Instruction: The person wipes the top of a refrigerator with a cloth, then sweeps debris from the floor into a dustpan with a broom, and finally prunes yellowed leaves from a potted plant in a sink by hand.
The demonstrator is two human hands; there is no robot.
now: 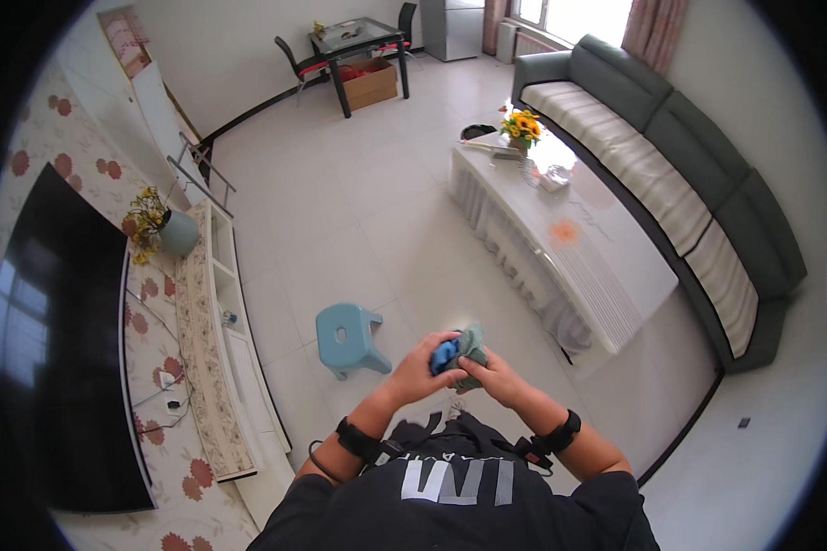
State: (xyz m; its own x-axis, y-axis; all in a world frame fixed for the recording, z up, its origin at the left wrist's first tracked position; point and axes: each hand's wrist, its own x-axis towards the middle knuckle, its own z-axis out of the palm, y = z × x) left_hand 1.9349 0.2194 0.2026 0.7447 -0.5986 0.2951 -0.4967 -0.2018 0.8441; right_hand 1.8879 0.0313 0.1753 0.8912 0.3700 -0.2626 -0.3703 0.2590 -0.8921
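In front of my body both hands meet around a bunched grey-green cloth (471, 342). Something bright blue and crumpled (444, 354) shows on its left side, partly under my fingers; whether it is a second cloth cannot be made out. My left hand (418, 372) wraps the bundle from the left, thumb along its lower side. From the right, my right hand (498, 376) grips the grey-green cloth with thumb and fingers. A light blue plastic stool (342, 336) stands on the floor just left of my hands, not touched by them.
To the right is a long covered coffee table (606, 266) with sunflowers (522, 127), beside a grey sofa (708, 138). A low TV cabinet (234, 367) with a vase (179, 234) lines the left wall. Farther back stands a glass dining table (354, 35) with a cardboard box (369, 84).
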